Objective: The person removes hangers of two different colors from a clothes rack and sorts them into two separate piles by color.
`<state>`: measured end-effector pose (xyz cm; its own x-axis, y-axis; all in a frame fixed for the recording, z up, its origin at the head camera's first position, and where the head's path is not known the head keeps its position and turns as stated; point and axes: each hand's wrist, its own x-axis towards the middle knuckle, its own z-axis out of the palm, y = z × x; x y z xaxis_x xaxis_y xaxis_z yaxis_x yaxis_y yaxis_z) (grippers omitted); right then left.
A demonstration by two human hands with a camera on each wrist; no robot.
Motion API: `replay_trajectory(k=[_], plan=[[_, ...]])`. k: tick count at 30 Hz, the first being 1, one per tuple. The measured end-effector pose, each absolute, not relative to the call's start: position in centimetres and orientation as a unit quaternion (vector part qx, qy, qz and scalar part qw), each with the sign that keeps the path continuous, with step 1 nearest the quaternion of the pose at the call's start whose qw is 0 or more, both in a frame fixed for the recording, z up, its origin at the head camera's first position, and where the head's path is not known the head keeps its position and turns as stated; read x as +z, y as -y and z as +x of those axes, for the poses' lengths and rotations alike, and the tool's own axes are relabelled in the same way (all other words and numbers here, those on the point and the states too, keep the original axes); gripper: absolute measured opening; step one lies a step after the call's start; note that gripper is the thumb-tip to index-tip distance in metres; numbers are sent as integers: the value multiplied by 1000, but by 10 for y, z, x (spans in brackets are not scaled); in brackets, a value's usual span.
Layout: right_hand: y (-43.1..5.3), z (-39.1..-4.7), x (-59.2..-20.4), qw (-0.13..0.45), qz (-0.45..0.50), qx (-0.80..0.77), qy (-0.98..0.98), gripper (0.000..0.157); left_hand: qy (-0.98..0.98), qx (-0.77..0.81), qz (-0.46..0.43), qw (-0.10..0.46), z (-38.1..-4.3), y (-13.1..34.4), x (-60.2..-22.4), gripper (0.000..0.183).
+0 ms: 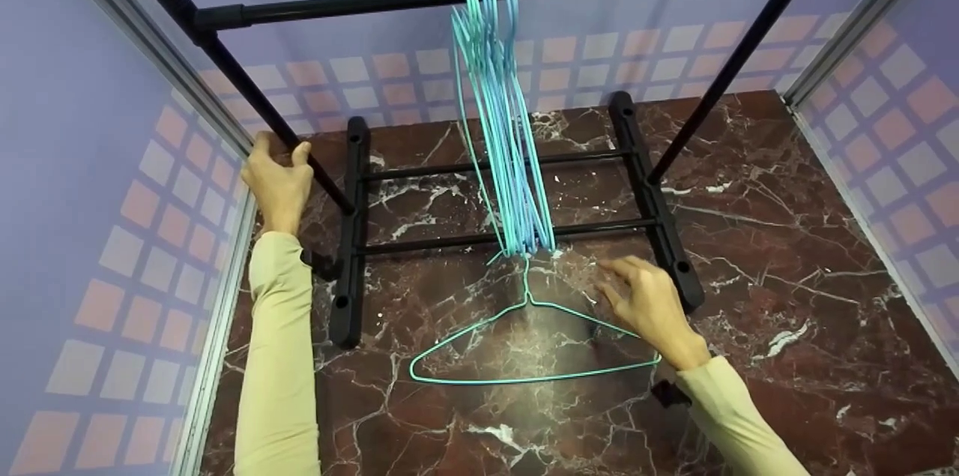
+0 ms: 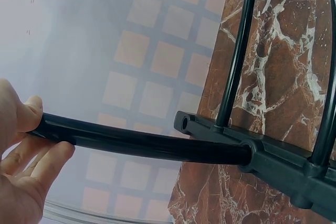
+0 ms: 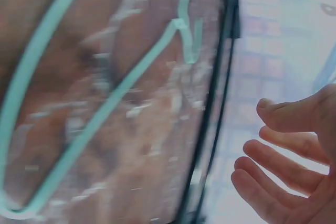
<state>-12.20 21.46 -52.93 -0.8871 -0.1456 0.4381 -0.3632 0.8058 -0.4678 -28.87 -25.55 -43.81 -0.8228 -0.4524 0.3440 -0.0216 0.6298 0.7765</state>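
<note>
A black garment rack stands on the floor. Its left upright pole is held by my left hand, thumb on one side and fingers on the other. Over the top bar hangs a tight bunch of turquoise and bluish wire hangers. One more turquoise wire hanger lies on the floor in front of the rack, its hook end near the bunch's lower edge. My right hand hovers by that hanger's right side, fingers loosely bent and holding nothing; in the right wrist view the hand appears apart from the hanger.
Brown marbled floor with white veins lies below. The rack's black feet are joined by two low crossbars. Lilac walls with printed squares stand close at the left, back and right.
</note>
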Motion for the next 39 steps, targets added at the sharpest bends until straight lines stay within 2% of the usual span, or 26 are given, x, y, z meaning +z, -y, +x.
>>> replay_trajectory(k=[10,18,29,39], plan=[[-187,-140,-454,235,181,329,897,33,858,-417,140,267,-289,254,-440,24],[-165,-159,-411,265,200,335,882,33,849,-423,122,292,-293,252,-442,21],[-142,-180,-384,232,191,395,868,30,859,-413,134,272,-288,256,-442,24],[-126,-195,-381,227,170,421,862,28,860,-409,133,273,-289,256,-440,26]])
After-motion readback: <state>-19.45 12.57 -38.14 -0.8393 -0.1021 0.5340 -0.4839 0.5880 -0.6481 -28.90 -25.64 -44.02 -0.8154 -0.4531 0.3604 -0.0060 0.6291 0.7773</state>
